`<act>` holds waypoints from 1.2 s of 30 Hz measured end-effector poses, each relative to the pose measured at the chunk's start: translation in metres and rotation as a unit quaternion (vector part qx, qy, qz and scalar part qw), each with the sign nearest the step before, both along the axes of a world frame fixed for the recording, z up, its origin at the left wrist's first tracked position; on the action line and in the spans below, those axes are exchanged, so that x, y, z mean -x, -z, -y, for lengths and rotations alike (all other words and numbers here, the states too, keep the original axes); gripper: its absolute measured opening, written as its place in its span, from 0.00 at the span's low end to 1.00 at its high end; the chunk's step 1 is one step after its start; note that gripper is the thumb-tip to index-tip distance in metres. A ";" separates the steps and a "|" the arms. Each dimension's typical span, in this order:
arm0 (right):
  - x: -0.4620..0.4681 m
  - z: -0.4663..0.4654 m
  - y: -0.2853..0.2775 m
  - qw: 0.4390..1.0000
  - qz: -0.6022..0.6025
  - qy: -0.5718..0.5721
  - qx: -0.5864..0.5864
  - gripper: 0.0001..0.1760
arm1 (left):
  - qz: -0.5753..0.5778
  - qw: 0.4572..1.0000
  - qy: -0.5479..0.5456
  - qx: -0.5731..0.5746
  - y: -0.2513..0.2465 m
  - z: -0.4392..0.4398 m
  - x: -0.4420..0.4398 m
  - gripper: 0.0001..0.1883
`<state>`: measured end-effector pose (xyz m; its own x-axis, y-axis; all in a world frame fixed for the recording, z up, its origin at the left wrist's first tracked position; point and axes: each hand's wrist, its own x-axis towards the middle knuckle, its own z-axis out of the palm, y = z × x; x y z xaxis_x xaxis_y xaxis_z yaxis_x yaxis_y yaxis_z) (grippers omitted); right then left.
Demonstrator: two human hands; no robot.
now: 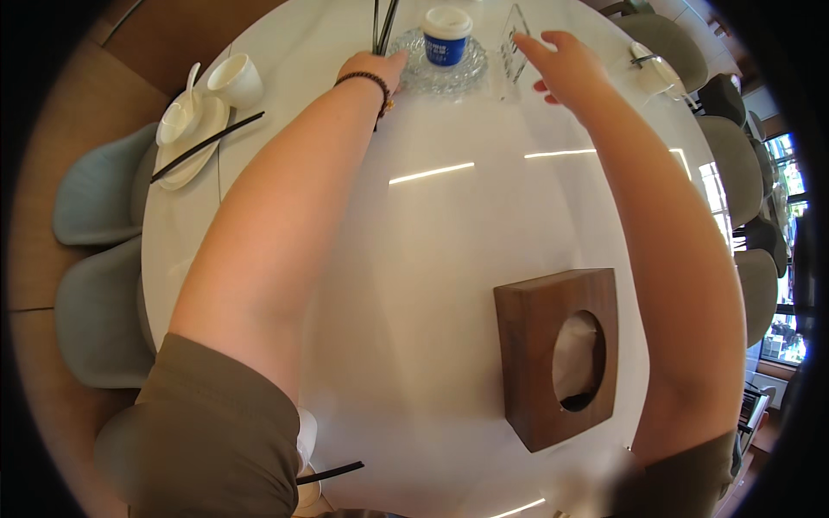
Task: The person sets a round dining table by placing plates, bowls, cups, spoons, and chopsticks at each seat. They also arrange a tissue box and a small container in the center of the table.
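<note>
Reaching to the far part of a white round table (pixel 421 259), my left hand (pixel 370 67) is closed around black chopsticks (pixel 386 27). They stick out above and below it. My left wrist wears a beaded bracelet (pixel 366 76). Just right of that hand, a blue paper cup (pixel 445 50) with a white lid stands on a clear glass dish (pixel 469 74). My right hand (pixel 573 71) has its fingers apart and holds nothing. Its fingertips overlap the edge of a clear acrylic stand (pixel 513 55); whether they touch it, I cannot tell.
A brown tissue box (pixel 528 362) stands near me, left of my right forearm. At the left edge are a white cup (pixel 236 81), a plate (pixel 181 171), a bowl with a spoon (pixel 178 123) and a chopstick (pixel 207 147). Chairs (pixel 103 188) surround the table.
</note>
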<state>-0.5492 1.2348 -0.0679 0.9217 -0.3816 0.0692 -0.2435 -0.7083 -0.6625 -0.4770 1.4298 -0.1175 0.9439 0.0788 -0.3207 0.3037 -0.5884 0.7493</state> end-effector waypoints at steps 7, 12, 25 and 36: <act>-0.014 0.044 0.016 0.985 -0.033 -0.016 0.168 0.21 | -0.011 0.998 0.058 -0.016 0.000 0.011 0.002 0.18; 0.080 0.067 0.005 0.974 -0.065 -0.007 0.215 0.16 | -0.005 0.998 0.059 -0.015 -0.001 0.013 0.028 0.17; 0.204 0.041 -0.029 0.970 -0.186 0.002 0.155 0.21 | -0.095 0.979 0.179 -0.023 -0.018 0.031 0.157 0.23; 0.223 0.042 -0.036 0.976 -0.191 0.010 0.107 0.21 | -0.088 0.982 0.168 0.012 -0.003 0.040 0.181 0.21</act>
<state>-0.7724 1.1931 -0.0317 0.8884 -0.4140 -0.1983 -0.4588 -0.8134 -0.3575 -0.6585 1.3895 -0.1150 0.8455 -0.2368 -0.4785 0.2211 -0.6605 0.7175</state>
